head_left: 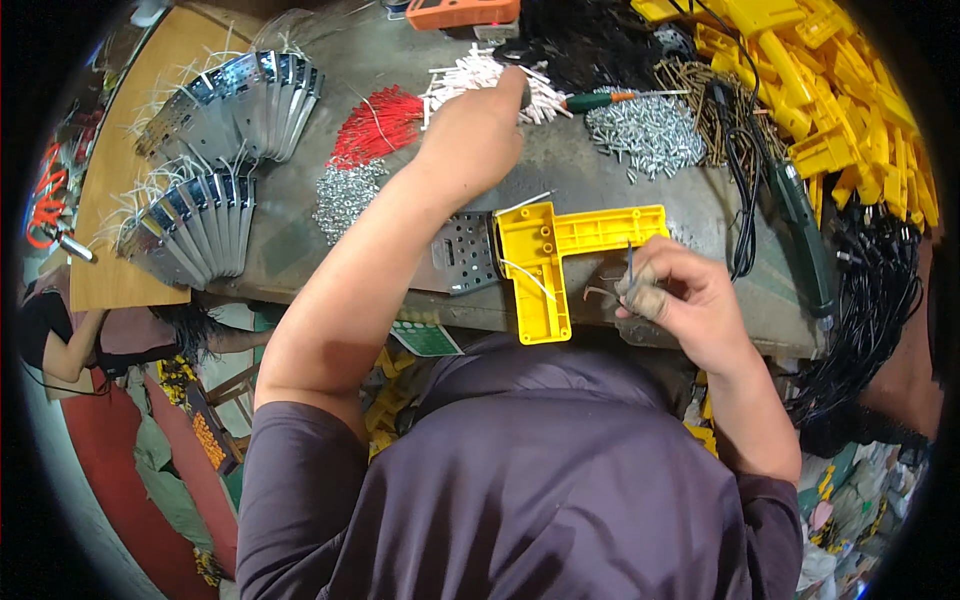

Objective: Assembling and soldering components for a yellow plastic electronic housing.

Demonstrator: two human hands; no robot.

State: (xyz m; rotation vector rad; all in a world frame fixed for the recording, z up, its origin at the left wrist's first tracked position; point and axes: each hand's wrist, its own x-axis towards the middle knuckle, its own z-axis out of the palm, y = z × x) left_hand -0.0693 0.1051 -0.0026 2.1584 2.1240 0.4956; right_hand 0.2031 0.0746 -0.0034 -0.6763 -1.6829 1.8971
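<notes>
My left hand (472, 140) reaches over a pile of short white tubes (468, 76); its fingers are mostly hidden behind the back of the hand, so I cannot tell whether they grip any. Close to my body, my right hand (680, 295) is closed in a pinch on a thin dark wire (630, 262), with finger covers on its tips. Left of it lies a yellow plastic housing half (540, 305) with a side handle, inner face up. A perforated metal plate (465, 252) extends from its left side, and a white wire (530, 278) crosses the housing.
Fanned metal plates with white wires (205, 225) lie left. Red sleeves (375, 122), metal nuts (345, 195), screws (645, 130) and a green-handled screwdriver (592, 101) lie beyond. Yellow housings (840, 100), an electric screwdriver (800, 225) and black cables (875, 290) occupy the right. Another person's arm (75, 345) shows left.
</notes>
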